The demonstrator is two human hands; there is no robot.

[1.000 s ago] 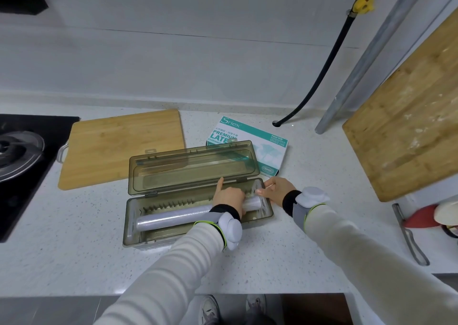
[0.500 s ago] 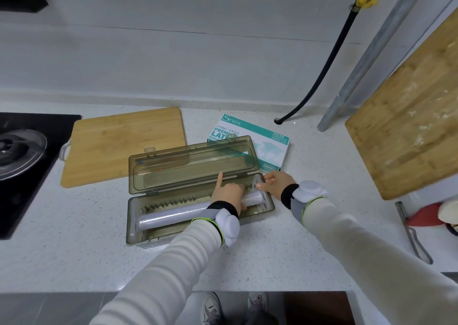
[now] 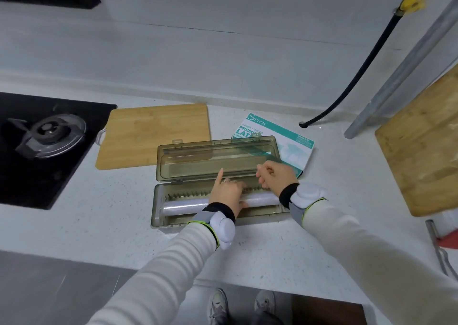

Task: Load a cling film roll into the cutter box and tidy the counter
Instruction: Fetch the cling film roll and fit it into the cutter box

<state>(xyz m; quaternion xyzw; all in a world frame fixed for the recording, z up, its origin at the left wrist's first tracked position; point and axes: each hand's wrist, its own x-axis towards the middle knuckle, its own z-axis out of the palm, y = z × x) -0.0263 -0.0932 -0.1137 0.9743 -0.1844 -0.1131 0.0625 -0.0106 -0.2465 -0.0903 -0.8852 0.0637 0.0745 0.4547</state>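
The translucent olive cutter box (image 3: 158, 216) stands on the white counter with its lid (image 3: 193, 166) swung back and open. The cling film roll (image 3: 183, 205) lies lengthwise inside, in front of a toothed strip. My left hand (image 3: 226, 193) rests on the middle of the roll. Its thumb is tucked under the roll, its fingers are curled over it and its index finger points straight up. My right hand (image 3: 275, 175) hovers over the box's back rim near the right end with fingers curled. Any film between them is too clear to see.
A bamboo cutting board (image 3: 153, 136) lies behind the box at left, a teal glove box (image 3: 295, 146) behind it at right. A black hob (image 3: 44, 136) is far left. A large wooden board (image 3: 421, 151), black hose (image 3: 347, 89) and metal utensil (image 3: 438, 250) are at right.
My right hand has left the roll's right end and risen toward the back rim. My left hand stays on the roll. The camera has shifted slightly.
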